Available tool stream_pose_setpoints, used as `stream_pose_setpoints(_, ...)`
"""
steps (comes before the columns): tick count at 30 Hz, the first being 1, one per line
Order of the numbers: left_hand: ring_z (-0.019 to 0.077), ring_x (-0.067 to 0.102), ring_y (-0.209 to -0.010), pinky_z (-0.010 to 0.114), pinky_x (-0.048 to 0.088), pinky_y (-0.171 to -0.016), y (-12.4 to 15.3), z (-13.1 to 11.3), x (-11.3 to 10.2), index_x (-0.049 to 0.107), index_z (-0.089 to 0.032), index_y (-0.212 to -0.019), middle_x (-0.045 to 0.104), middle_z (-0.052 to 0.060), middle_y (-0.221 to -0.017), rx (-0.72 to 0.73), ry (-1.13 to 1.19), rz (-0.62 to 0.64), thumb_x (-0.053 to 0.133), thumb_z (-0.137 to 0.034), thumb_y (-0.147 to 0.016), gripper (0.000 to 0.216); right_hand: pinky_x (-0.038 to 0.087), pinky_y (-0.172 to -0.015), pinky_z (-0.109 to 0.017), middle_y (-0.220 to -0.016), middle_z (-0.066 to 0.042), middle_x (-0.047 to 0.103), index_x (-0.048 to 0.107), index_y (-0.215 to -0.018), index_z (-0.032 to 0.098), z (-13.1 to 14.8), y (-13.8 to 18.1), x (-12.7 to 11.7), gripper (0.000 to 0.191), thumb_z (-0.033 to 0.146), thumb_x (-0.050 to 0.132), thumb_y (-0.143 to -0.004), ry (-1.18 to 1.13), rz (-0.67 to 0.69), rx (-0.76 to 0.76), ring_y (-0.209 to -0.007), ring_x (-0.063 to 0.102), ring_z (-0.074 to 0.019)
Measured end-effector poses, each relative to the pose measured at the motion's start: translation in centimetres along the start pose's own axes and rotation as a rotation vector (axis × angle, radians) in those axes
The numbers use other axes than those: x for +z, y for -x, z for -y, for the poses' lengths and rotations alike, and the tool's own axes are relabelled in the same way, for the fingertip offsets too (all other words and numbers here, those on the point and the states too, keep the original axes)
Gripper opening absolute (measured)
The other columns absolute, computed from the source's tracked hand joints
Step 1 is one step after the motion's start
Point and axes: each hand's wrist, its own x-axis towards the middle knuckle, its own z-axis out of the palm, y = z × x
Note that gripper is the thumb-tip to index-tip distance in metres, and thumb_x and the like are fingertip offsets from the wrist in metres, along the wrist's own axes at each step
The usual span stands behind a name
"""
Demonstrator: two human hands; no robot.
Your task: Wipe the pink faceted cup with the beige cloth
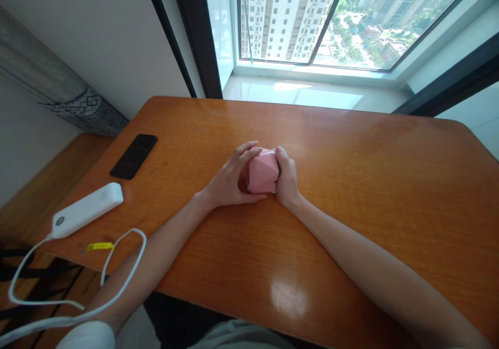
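A small pink folded paper shape rests on the orange wooden table, near its middle. My left hand cups it from the left, fingers curled over its top edge and thumb beneath. From the right, my right hand presses against it, fingers closed on its side. Both hands grip the paper, which stands between them with its faceted face toward me.
A black phone lies flat at the table's left. Nearer me, a white power bank with a white cable looping off the table's edge sits at the left front. A window lies beyond the far edge.
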Motion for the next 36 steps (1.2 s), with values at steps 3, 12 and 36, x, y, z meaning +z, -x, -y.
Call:
stream_pose_setpoints(3, 0.0391, 0.066, -0.142, 0.053, 0.062, -0.115, 0.1, 0.0, -0.1, 0.037, -0.031, -0.171, 0.054, 0.018, -0.164, -0.126, 0.071, 0.002, 0.101, -0.063, -0.076, 0.119, 0.034, -0.054, -0.028, -0.065, 0.004, 0.049, 0.056, -0.077, 0.024, 0.2, 0.5, 0.1, 0.061, 0.080, 0.056, -0.101, 0.016, 0.033, 0.000, -0.057, 0.040, -0.0127)
stream_pose_setpoints(12, 0.0403, 0.065, -0.140, 0.057, 0.059, -0.116, 0.3, 0.0, 0.0, 0.029, -0.032, -0.175, 0.052, 0.019, -0.166, -0.186, 0.098, 0.035, 0.097, -0.070, -0.079, 0.123, 0.033, -0.051, -0.025, -0.067, 0.006, 0.045, 0.053, -0.079, 0.025, 0.5, 0.8, 0.1, 0.053, 0.073, 0.065, -0.099, -0.003, 0.048, -0.033, -0.057, 0.038, -0.0105)
stream_pose_setpoints(36, 0.0406, 0.055, -0.154, 0.060, 0.054, -0.127, -0.2, -0.1, -0.3, 0.031, -0.034, -0.178, 0.050, 0.017, -0.168, 0.040, -0.045, 0.007, 0.096, -0.065, -0.084, 0.118, 0.036, -0.060, -0.028, -0.073, 0.004, 0.050, 0.054, -0.077, 0.024, 0.4, 0.8, 0.0, 0.051, 0.068, 0.067, -0.099, 0.064, 0.064, -0.134, -0.066, 0.041, -0.0125)
